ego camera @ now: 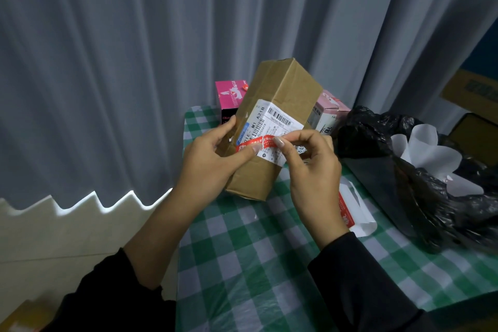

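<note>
Left hand (213, 159): grip curled round the left edge of the cardboard box (280, 89), box held tilted, thumb pressed on the red strip (266, 143). Strip's free end is pinched just right of that thumb by the right hand (312, 170), thumb and forefinger closed on it. Box's lower end appears set on the counter (242, 264), below both grips. Black bag (444, 210) is seen well right of the right grip.

Pink box (230, 97) half hidden behind cardboard box (283, 89), shipping label (272, 121) print too small to read, yellow carton (471, 91) at 2 o'clock cut off.
</note>
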